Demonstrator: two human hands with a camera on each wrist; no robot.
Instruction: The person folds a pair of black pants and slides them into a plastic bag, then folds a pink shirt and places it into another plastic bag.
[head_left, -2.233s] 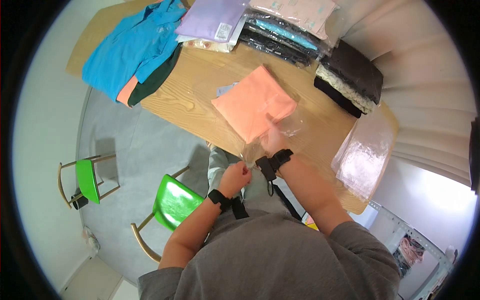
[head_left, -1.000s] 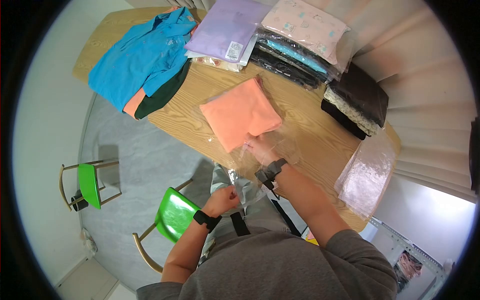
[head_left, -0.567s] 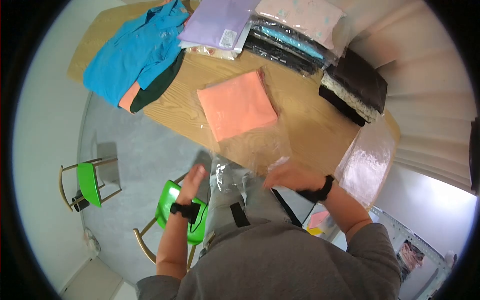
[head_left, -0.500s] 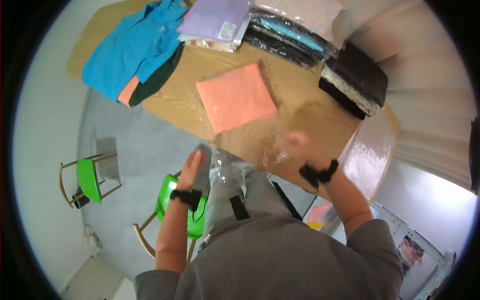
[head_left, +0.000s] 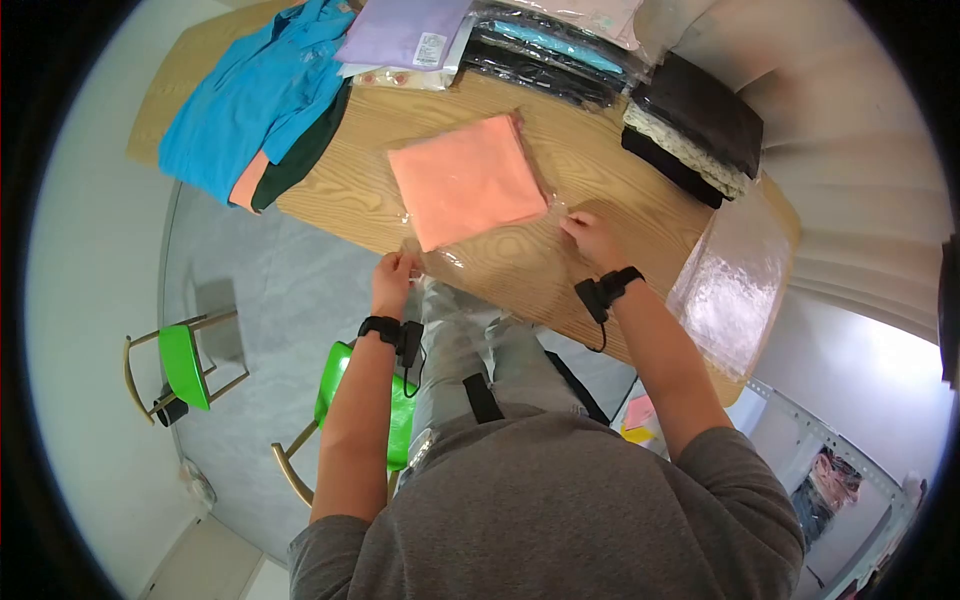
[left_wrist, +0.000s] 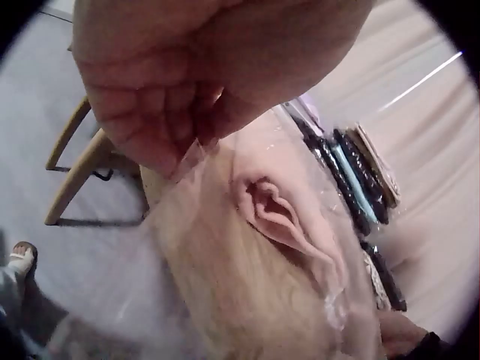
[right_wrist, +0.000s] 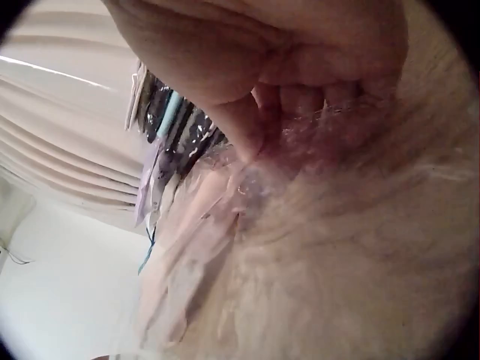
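left hand (head_left: 395, 268) pinching clear bag (head_left: 500, 262) corner, right hand (head_left: 590, 235) pinching the other (arms spread apart)

The left hand (head_left: 395, 270) is pinching the near left corner of the clear plastic bag (head_left: 500, 262) at the near edge of the oval light-wood table (head_left: 600, 165). The right hand (head_left: 590, 235) is pinching the bag's near right corner. The bag is lying flat on the table and is enclosing the folded salmon-orange garment (head_left: 465, 180), which is occupying its far portion. A bright blue shirt (head_left: 250, 95) is lying at the far left of the table. A stack of empty clear bags (head_left: 730, 290) is lying at the right end. A green plastic chair (head_left: 345, 395) is standing just beside the left forearm.
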